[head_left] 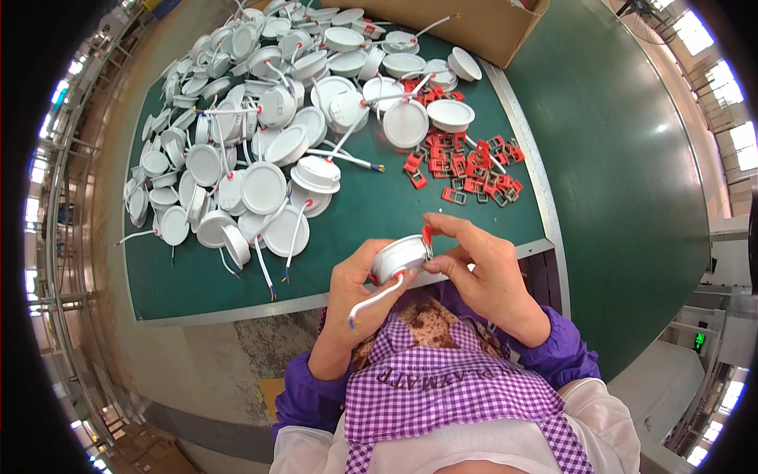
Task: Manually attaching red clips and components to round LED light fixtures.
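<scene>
1. Green matting covers the workbench (379, 209), seen from above at a factory station.
2. At the near edge, the left hand (351, 288) grips a round white lamp housing (397, 257), its white lead (375, 300) trailing toward the checked apron (450, 387).
3. Just right of the housing, the right hand (485, 268) pinches a red spring clip (427, 235) against its rim.
4. Farther off lie heaped white housings (260, 118), loose red clips (466, 170) and a cardboard box (466, 24).
</scene>
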The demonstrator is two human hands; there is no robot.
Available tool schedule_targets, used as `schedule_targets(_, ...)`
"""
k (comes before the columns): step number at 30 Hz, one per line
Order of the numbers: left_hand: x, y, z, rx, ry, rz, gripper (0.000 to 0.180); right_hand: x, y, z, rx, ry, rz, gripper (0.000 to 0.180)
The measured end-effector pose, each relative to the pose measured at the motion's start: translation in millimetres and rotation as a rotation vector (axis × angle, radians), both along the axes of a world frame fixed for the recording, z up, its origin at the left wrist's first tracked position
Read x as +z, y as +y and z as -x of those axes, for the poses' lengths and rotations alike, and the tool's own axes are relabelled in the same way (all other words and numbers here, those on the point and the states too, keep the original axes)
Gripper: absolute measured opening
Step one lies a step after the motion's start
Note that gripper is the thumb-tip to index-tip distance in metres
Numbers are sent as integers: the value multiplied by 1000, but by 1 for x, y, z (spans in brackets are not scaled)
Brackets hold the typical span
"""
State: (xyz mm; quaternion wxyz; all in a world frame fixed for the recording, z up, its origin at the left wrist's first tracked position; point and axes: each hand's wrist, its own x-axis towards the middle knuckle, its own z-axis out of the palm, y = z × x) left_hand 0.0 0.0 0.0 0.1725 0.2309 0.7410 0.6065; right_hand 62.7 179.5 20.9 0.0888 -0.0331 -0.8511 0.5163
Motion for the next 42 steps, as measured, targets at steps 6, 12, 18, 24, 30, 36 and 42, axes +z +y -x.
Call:
schedule_targets(6, -12, 10, 3, -6, -255, -111, 29, -3, 24, 15, 102, -441, 565, 44)
schedule_targets(12, 1, 16, 29, -12, -192, -149, 45, -3, 31, 46, 188, -234, 498, 47)
schedule_targets(18, 27, -1, 66, 47, 667, 398, 63, 36, 101, 125, -127, 206, 409, 40)
schedule_targets(24, 5, -7, 98, 95, 989, 883, 48, 106, 126, 159, -227, 548, 499, 47)
schedule_targets(30, -14, -1, 113, 144, 1068, 984, 28, 22, 83, 98, -126, 109, 332, 16)
schedule_targets(36, -3, -1, 103, 202, 1062, 809, 35, -44, 84, 64, -238, -12, 11, 16)
schedule_targets(42, 13, 2, 67, 192, 744, 221, 36, -51, 61, 47, -143, 5, -391, 13)
